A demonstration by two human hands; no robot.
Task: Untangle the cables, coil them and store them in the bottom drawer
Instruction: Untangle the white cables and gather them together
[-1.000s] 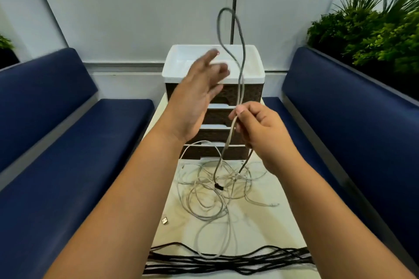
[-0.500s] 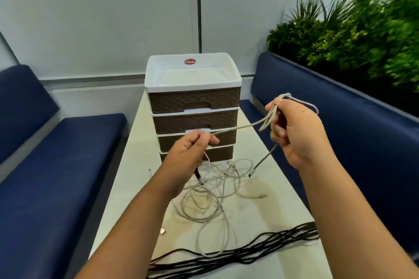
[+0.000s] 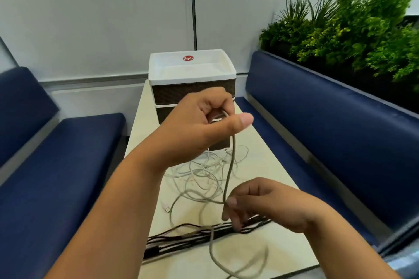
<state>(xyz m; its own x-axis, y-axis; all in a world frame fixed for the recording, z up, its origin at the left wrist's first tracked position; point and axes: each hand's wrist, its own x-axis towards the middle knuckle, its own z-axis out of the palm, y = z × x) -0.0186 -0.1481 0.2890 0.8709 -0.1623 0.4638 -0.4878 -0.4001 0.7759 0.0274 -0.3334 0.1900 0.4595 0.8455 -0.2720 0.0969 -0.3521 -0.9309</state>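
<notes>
1. Head view: a grey cable (image 3: 230,165) is held taut between two hands above a pale surface (image 3: 267,156).
2. The left hand (image 3: 199,127) is raised in front of the drawer unit (image 3: 192,84); its fingers (image 3: 217,102) are clenched around the upper end of the grey cable, with the thumb stretched out to the right.
3. The right hand (image 3: 267,206) is held lower and nearer the camera; the grey cable is pinched between its thumb and fingertips, the remaining fingers being curled downward.
4. Below the right hand, the grey cable is seen to drop and curl into a loose loop near the front edge of the surface.
5. A tangle of thin white cables (image 3: 204,170) is spread on the surface between the drawer unit and the hands, and a small connector (image 3: 167,209) lies at its left edge.
6. A bundle of black cables (image 3: 181,236) is laid across the surface, just under the right hand.
7. The drawer unit, with a white top tray and brown woven fronts, is placed at the far end; its lower drawers are hidden by the left hand.
8. Blue benches (image 3: 317,120) are set along both sides, and green plants (image 3: 351,29) stand behind the right one.
</notes>
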